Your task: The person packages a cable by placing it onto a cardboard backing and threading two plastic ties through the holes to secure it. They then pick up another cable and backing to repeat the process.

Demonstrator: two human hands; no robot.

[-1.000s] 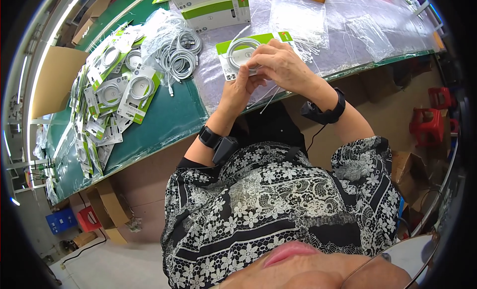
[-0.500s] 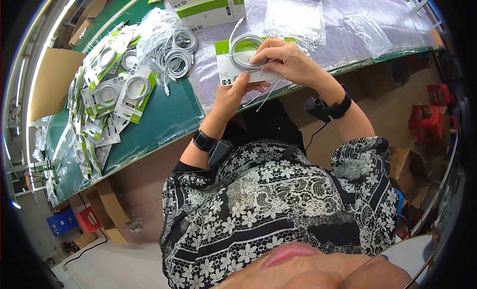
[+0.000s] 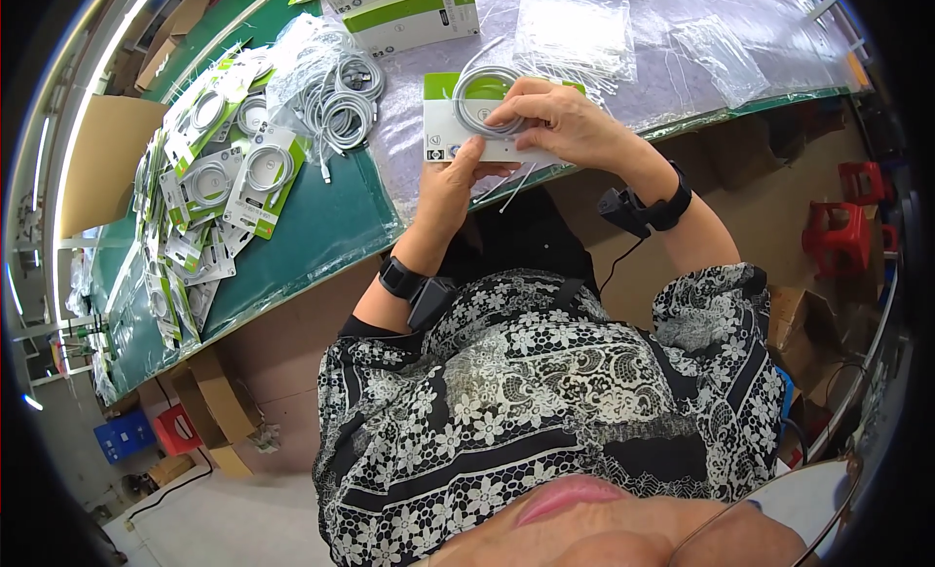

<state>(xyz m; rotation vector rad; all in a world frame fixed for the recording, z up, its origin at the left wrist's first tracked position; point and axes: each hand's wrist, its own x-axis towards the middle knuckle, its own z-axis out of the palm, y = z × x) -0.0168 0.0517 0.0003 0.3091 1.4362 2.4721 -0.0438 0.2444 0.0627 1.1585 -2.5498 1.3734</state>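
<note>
Head view. A white-and-green card (image 3: 441, 129) is held above the near edge of the tabletop (image 3: 321, 221), with one pale coil of cable (image 3: 459, 101) against its face. The left grip, the left hand (image 3: 450, 182), is closed on the card's lower edge, thumb in front and fingers behind. The right grip, the right hand (image 3: 575, 129), is partly curled at the coil's right side, thumb and forefinger slightly apart; whether it pinches the cable cannot be told. This hand hides part of both coil and card.

Surroundings: to the left lies a heap of carded cables (image 3: 209, 182); between heap and hands, a clear bag (image 3: 297, 56) and loose coils (image 3: 346, 119). Beyond the hands stands a white-and-green box (image 3: 419, 31); behind the right hand lie a bag of white ties (image 3: 575, 36) and, farther right, a crumpled clear bag (image 3: 721, 60). A thin white strip (image 3: 516, 192) shows beneath the hands.

Counts: one card in hand; four plainly visible coils in the heap, the rest overlapping too much to number; two black wristbands (image 3: 670, 202), one per wrist; at least two red stools (image 3: 836, 241) on the floor at right; one blue bin (image 3: 125, 438) at lower left.
</note>
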